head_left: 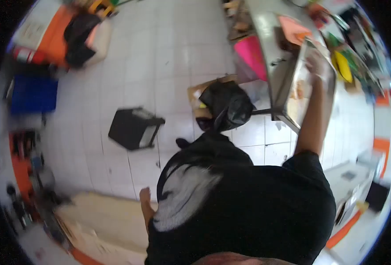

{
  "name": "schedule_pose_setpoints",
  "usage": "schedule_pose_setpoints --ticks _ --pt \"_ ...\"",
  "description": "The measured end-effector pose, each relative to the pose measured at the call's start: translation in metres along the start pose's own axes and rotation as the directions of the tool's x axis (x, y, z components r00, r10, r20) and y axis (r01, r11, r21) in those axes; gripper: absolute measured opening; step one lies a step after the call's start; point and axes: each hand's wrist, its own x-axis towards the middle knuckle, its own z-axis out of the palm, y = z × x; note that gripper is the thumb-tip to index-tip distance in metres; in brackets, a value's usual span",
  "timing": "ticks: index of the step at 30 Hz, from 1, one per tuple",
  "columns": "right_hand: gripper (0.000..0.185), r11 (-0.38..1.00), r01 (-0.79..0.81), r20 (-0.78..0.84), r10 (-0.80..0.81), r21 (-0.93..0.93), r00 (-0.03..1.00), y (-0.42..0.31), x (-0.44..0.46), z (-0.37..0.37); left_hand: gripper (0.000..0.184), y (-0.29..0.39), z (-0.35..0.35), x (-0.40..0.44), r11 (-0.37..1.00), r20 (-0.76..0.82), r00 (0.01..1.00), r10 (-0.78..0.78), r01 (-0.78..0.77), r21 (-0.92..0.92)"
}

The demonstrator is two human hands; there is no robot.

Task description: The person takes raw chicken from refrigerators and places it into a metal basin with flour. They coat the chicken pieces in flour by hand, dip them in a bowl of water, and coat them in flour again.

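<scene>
Reaching to the scene's right, the right hand (317,65) blurs over a metal tray (329,92), and from my distant seat I cannot tell whether its fingers are open, closed or gripping. The left hand (145,194) hangs at the near left, touching nothing that I can make out, its fingers too small for me to judge. The tray lies at the right, by the surface (268,26), its near end seeming to jut past the edge; pale and reddish contents (299,89) show inside. Left of it sit a bright pink item (252,55), a black bag (233,106) and, farther left, a black stool (127,128). My worry: pressure near that end could tip the tray, and a careless step could snag the bag.
</scene>
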Motion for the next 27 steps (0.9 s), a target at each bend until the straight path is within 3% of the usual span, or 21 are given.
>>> schedule_pose_setpoints --ticks 1,2,4,5,7,10,11,12,13,14,15,16,17,18,21,24,27 --pt "0.033 0.964 0.039 -0.023 -0.047 -0.263 0.999 0.017 -0.001 0.01 0.022 -0.043 0.0 0.015 0.994 -0.063 0.996 0.063 -0.056 0.093" --pt "0.039 0.87 -0.124 0.009 0.146 -0.478 0.989 -0.037 -0.037 0.011 0.02 -0.057 -0.028 0.04 0.878 0.091 0.949 -0.301 0.313 -0.363" --pt "0.05 0.659 -0.253 -0.078 0.282 -0.709 0.956 0.035 -0.035 0.048 0.016 -0.097 -0.053 0.074 0.665 0.184 0.84 -0.511 0.522 -0.534" --pt "0.055 0.525 -0.3 -0.121 0.348 -0.797 0.93 0.07 -0.034 0.066 0.015 -0.109 -0.072 0.088 0.668 0.177 0.844 -0.507 0.514 -0.537" --pt "0.044 0.425 -0.371 -0.185 0.417 -0.826 0.89 0.079 -0.042 0.07 0.015 -0.115 -0.136 0.175 0.679 0.146 0.855 -0.497 0.489 -0.548" --pt "0.029 0.418 -0.427 -0.258 0.403 -0.802 0.878 0.071 -0.049 0.06 0.019 -0.129 -0.168 0.275 0.745 0.072 0.914 -0.398 0.368 -0.556" --pt "0.025 0.422 -0.439 -0.282 0.384 -0.793 0.879 0.073 -0.05 0.054 0.023 -0.098 -0.207 0.301 0.798 0.059 0.939 -0.34 0.321 -0.509" --pt "0.022 0.429 -0.458 -0.319 0.358 -0.779 0.878 0.077 -0.053 0.051 0.021 -0.122 -0.192 0.34 0.835 -0.048 0.975 -0.219 0.162 -0.526" --pt "0.021 0.437 -0.485 -0.371 0.323 -0.758 0.871 0.075 -0.057 0.053 0.023 -0.113 -0.214 0.371 0.819 0.037 0.969 -0.244 0.226 -0.528" --pt "0.022 0.37 -0.596 -0.48 0.362 -0.713 0.799 -0.041 -0.076 0.055 0.026 -0.097 -0.234 0.402 0.8 0.121 0.956 -0.266 0.289 -0.525" --pt "0.023 0.471 -0.628 -0.544 0.318 -0.62 0.776 -0.011 -0.083 0.059 0.025 -0.105 -0.234 0.439 0.767 0.201 0.95 -0.24 0.312 -0.561" --pt "0.024 0.407 -0.674 -0.592 0.325 -0.617 0.738 -0.017 -0.086 0.065 0.024 -0.114 -0.234 0.47 0.733 0.284 0.935 -0.212 0.345 -0.586" --pt "0.025 0.334 -0.717 -0.635 0.333 -0.612 0.697 -0.028 -0.089 0.068 0.023 -0.06 -0.292 0.477 0.873 0.198 0.977 -0.079 0.163 -0.459" --pt "0.026 0.256 -0.753 -0.676 0.332 -0.606 0.657 -0.036 -0.093 0.069 0.022 -0.119 -0.236 0.518 0.986 0.104 0.991 0.08 -0.063 -0.153" --pt "0.031 0.122 -0.788 -0.762 0.203 -0.604 0.615 -0.046 -0.101 0.079 0.022 -0.117 -0.281 0.567 0.995 0.356 0.93 0.093 -0.095 -0.011" --pt "0.037 0.111 -0.862 -0.841 0.185 -0.495 0.507 -0.071 -0.093 0.071 0.023 -0.111 -0.327 0.653 0.967 0.453 0.883 0.119 -0.207 0.15" --pt "0.044 -0.05 -0.892 -0.887 0.143 -0.449 0.438 -0.08 -0.109 0.058 0.026 -0.098 -0.368 0.754 0.817 0.514 0.834 0.202 -0.433 0.38"
